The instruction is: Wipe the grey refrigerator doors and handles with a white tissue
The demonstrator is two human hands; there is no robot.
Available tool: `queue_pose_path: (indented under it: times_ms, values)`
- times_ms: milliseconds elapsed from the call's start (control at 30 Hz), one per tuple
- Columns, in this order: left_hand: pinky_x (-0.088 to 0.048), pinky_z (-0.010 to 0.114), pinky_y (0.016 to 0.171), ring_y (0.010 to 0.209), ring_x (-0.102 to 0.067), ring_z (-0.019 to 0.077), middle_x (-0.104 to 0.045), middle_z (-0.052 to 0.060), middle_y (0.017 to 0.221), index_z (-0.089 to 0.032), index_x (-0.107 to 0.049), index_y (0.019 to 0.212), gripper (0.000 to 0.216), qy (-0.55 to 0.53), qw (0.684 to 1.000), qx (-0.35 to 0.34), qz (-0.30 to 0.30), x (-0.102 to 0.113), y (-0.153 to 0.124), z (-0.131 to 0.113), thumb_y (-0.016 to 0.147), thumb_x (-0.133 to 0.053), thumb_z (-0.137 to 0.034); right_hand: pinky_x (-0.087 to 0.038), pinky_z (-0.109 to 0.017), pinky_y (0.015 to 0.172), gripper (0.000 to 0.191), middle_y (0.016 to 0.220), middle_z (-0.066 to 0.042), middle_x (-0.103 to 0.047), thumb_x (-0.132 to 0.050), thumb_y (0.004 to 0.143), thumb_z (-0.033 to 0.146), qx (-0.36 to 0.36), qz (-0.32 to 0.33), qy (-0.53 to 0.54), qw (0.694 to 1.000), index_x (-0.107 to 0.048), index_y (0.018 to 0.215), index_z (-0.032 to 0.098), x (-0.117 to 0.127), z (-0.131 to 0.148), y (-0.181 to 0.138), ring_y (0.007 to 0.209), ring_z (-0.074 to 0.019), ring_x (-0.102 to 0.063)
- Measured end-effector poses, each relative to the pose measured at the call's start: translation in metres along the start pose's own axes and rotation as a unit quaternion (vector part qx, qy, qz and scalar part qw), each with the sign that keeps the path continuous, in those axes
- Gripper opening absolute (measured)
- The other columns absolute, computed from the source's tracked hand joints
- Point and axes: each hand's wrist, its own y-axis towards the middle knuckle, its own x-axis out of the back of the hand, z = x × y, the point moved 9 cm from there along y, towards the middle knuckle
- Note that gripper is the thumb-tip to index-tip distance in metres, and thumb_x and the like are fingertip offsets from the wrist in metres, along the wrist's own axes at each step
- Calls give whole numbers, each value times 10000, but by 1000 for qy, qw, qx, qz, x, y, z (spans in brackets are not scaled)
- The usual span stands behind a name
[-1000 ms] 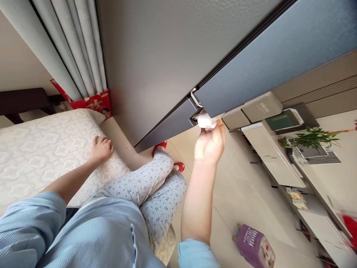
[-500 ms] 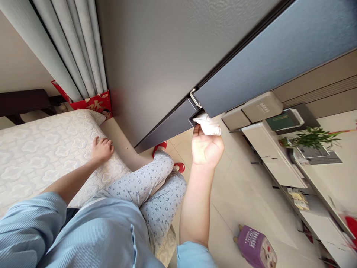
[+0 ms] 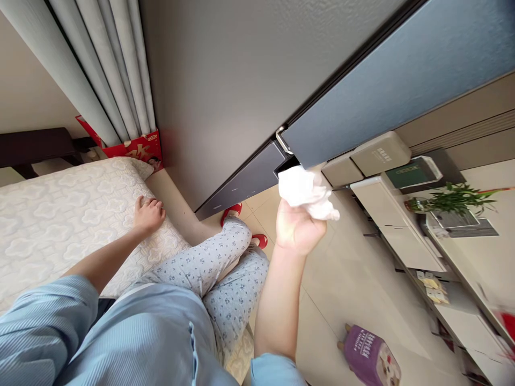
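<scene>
My right hand (image 3: pixel 301 228) is raised by the lower edge of the blue refrigerator door (image 3: pixel 354 102), its fingers wrapped round a crumpled white tissue (image 3: pixel 301 187). The tissue spreads above the fingers and hides most of them. Just behind it are a metal hinge (image 3: pixel 283 139) and a dark gap between the upper door and the lower door (image 3: pixel 243 185). On the quilted cream sofa cover (image 3: pixel 80 214) my left hand (image 3: pixel 148 215) rests palm down, with its fingers loosely bent and nothing in them.
The refrigerator's grey side (image 3: pixel 225 80) rises in front of me. A purple stool (image 3: pixel 368 351) stands on the tiled floor at lower right. White cabinets (image 3: pixel 382 214) and a potted plant (image 3: pixel 458 199) line the right. A red box (image 3: pixel 137 150) sits below the curtains (image 3: pixel 116 64).
My right hand has drawn slightly back from the door gap, and more of the tissue shows, spread out above the fingers. My left hand stays put on the sofa.
</scene>
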Motion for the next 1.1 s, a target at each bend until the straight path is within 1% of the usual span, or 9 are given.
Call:
queue_pose_path:
  times_ms: [167, 367, 567, 733, 833, 900, 967, 1033, 1100]
  values:
    - [-147, 550, 1288, 1301, -604, 310, -748, 171, 1206, -163, -722, 1022, 392, -5, 1000, -4, 3, 2, 0, -1, 994, -355, -297, -591, -406, 894, 196, 1016, -26, -745, -696, 921, 465, 9, 87, -175, 981, -709, 922, 270, 4, -11, -28, 948, -213, -702]
    - [-143, 568, 1294, 1302, -599, 321, -739, 185, 1210, -133, -728, 1037, 420, -3, 1000, 5, 5, -2, 0, 1, 995, -347, -305, -551, -425, 1032, 233, 1114, -80, -778, -578, 1047, 403, 53, 231, -457, 857, -733, 991, 238, -7, -36, -54, 1126, -231, -698]
    - [-111, 572, 1320, 1345, -560, 331, -715, 206, 1214, -108, -722, 1086, 375, -44, 999, 21, 21, -2, 3, -1, 981, -401, -271, -571, -410, 1006, 308, 1114, -77, -782, -620, 1016, 490, 30, 143, -447, 882, -750, 965, 217, 27, -53, -53, 1086, -220, -720]
    - [-143, 553, 1331, 1319, -585, 293, -715, 169, 1215, -116, -708, 1155, 420, -72, 997, 38, 16, 5, 2, 2, 1006, -338, -248, -603, -402, 945, 345, 1037, -56, -774, -693, 949, 553, -39, 29, -350, 936, -750, 962, 213, 87, -63, -66, 1000, -208, -742]
    - [-292, 466, 1293, 1407, -534, 255, -637, 159, 1435, -123, -671, 1299, 486, -116, 983, -116, 81, 10, -27, -19, 1001, -310, -251, -630, -387, 876, 295, 879, -20, -730, -797, 845, 518, -51, -79, -275, 957, -729, 855, 231, 140, -51, -84, 879, -200, -739]
    - [-306, 402, 1291, 1483, -470, 225, -583, 101, 1536, -194, -678, 1351, 473, -134, 898, -347, 235, 2, -71, -49, 998, -390, -320, -644, -382, 837, 263, 813, -10, -700, -826, 814, 487, -62, -122, -247, 959, -715, 795, 249, 169, -42, -98, 805, -195, -721]
    - [-275, 370, 1302, 1475, -483, 196, -619, 22, 1509, -306, -698, 1353, 424, -98, 808, -456, 360, -7, -97, -52, 978, -508, -369, -651, -397, 834, 261, 804, -11, -696, -820, 827, 483, -72, -132, -243, 958, -707, 782, 251, 184, -37, -109, 794, -197, -716]
    - [-294, 397, 1281, 1419, -535, 205, -674, 40, 1431, -301, -712, 1339, 393, -11, 863, -359, 354, -14, -56, -36, 988, -545, -358, -652, -400, 820, 286, 809, -10, -694, -808, 848, 498, -70, -133, -234, 961, -698, 794, 239, 187, -34, -116, 805, -198, -719]
    - [-320, 495, 1237, 1393, -544, 266, -663, 191, 1404, -126, -681, 1371, 438, 74, 945, -191, 254, -7, 11, -20, 1054, -437, -304, -645, -378, 792, 318, 807, -7, -690, -823, 838, 513, -69, -136, -213, 965, -692, 802, 226, 185, -36, -120, 801, -191, -713]
